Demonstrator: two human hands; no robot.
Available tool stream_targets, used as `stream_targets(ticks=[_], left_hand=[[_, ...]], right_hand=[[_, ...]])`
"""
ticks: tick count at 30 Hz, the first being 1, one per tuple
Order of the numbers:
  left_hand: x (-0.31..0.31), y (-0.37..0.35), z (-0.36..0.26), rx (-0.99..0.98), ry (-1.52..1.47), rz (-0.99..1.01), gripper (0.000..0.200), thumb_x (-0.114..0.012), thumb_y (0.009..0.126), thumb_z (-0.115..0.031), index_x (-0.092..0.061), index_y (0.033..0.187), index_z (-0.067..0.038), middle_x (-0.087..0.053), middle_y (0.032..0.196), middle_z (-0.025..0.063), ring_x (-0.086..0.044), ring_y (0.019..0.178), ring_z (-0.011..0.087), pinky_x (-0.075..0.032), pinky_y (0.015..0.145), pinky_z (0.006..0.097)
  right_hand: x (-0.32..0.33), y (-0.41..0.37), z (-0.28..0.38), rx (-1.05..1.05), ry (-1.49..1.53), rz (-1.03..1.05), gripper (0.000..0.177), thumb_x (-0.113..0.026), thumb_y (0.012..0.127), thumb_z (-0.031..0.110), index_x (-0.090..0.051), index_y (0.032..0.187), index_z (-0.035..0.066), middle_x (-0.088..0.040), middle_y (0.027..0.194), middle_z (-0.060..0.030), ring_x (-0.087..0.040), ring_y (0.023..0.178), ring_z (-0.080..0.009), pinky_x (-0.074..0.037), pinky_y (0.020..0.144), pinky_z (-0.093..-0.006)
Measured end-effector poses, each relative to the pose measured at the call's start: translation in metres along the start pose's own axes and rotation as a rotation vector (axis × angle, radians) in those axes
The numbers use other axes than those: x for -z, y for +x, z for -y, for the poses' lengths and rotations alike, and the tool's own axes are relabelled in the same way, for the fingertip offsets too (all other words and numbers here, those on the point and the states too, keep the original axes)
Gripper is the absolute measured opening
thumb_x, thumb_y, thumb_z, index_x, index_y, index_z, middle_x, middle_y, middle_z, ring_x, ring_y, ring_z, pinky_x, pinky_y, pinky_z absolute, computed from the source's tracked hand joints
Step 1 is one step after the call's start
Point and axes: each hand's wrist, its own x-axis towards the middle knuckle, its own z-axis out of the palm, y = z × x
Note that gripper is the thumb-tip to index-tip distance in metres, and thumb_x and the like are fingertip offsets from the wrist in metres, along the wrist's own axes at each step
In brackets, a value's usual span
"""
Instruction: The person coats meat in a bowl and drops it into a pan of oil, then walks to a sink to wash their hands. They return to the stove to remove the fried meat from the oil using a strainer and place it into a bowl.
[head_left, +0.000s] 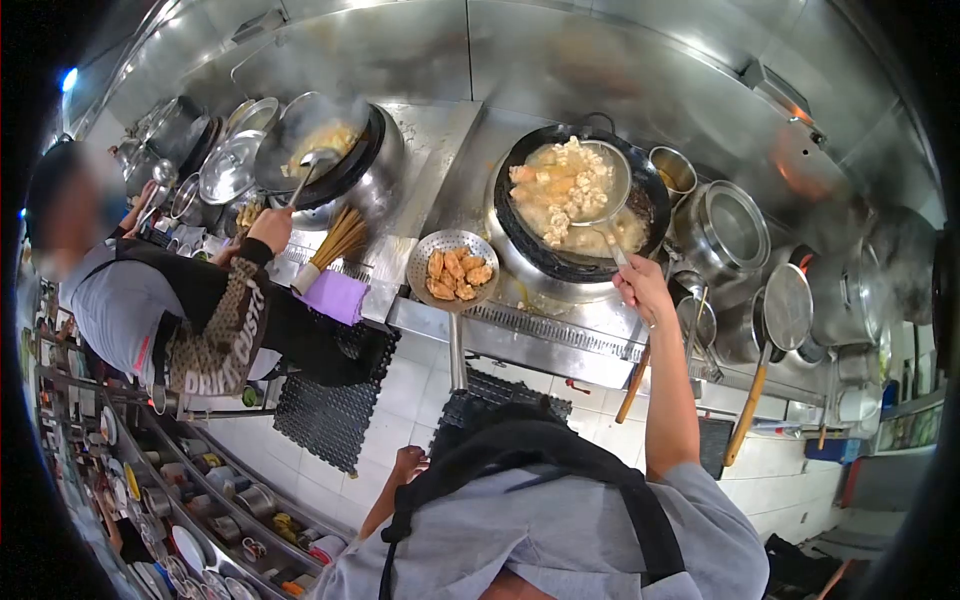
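Observation:
My right hand (645,290) is closed around the handle of a round mesh strainer (606,228), whose head lies in a large black wok (510,222). Pale and orange-tinged battered pieces (580,185) float in the bubbling oil, some against the strainer's mesh. Low beside my body is my left hand (409,464), its fingers curled with nothing visible in them. Ahead of it, a perforated long-handled ladle (418,250) rests at the stove's front edge, holding several browned fried pieces (460,274).
At left, a co-worker (150,310) works a ladle in a second steaming wok (365,150). A bamboo brush (335,243) and purple cloth (333,295) lie between us. Metal pots (735,225) and wooden-handled strainers (790,305) crowd the right. Black mats (325,420) cover parts of the tiled floor.

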Motion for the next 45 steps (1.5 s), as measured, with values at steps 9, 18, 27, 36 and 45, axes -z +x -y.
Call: stream_targets(ticks=[9,18,27,36,45], left_hand=[[0.015,0.051,0.034,-0.441,0.206,0.104,0.020,-0.060,0.090,-0.012,-0.062,0.108,-0.005,-0.066,0.079,0.0079,-0.069,0.067,0.0202,-0.048,0.053,0.0344],[0.020,0.065,0.020,-0.345,0.119,0.103,0.021,-0.061,0.090,-0.015,-0.062,0.108,-0.005,-0.067,0.079,0.0082,-0.070,0.067,0.0209,-0.048,0.051,0.0331],[0.010,0.046,0.009,-0.294,-0.005,0.164,0.017,-0.061,0.089,-0.013,-0.064,0.104,-0.005,-0.067,0.080,0.0096,-0.067,0.064,0.0197,-0.051,0.055,0.0329],[0.000,0.024,-0.017,-0.153,0.014,0.098,0.021,-0.061,0.087,-0.007,-0.064,0.108,-0.004,-0.067,0.081,0.0095,-0.065,0.066,0.0188,-0.048,0.054,0.0330],[-0.003,0.059,-0.005,-0.273,0.092,0.119,0.025,-0.065,0.085,-0.007,-0.066,0.109,-0.002,-0.069,0.084,0.0094,-0.069,0.068,0.0203,-0.047,0.053,0.0332]], right_hand=[[-0.003,-0.026,0.023,0.114,-0.384,-0.205,0.039,-0.048,0.093,0.002,-0.057,0.131,-0.001,-0.061,0.067,-0.0128,-0.052,0.043,-0.0154,-0.042,0.041,-0.0322],[0.028,-0.040,0.026,0.312,-0.836,-0.468,0.049,-0.053,0.087,0.005,-0.056,0.136,0.000,-0.063,0.104,-0.0265,-0.063,0.098,-0.0363,-0.050,0.086,-0.0421],[0.054,-0.051,-0.001,0.035,-0.645,-0.436,0.040,-0.050,0.095,0.007,-0.054,0.135,0.000,-0.061,0.070,-0.0118,-0.058,0.048,-0.0168,-0.045,0.042,-0.0337],[0.012,-0.118,-0.005,0.044,-0.190,-0.332,0.052,-0.047,0.096,0.001,-0.039,0.147,-0.007,-0.058,0.065,-0.0076,-0.047,0.039,-0.0116,-0.034,0.034,-0.0294],[0.031,-0.110,0.007,0.219,-0.623,-0.399,0.057,-0.053,0.093,0.001,-0.042,0.148,0.000,-0.061,0.067,-0.0094,-0.055,0.052,-0.0147,-0.045,0.050,-0.0327]])
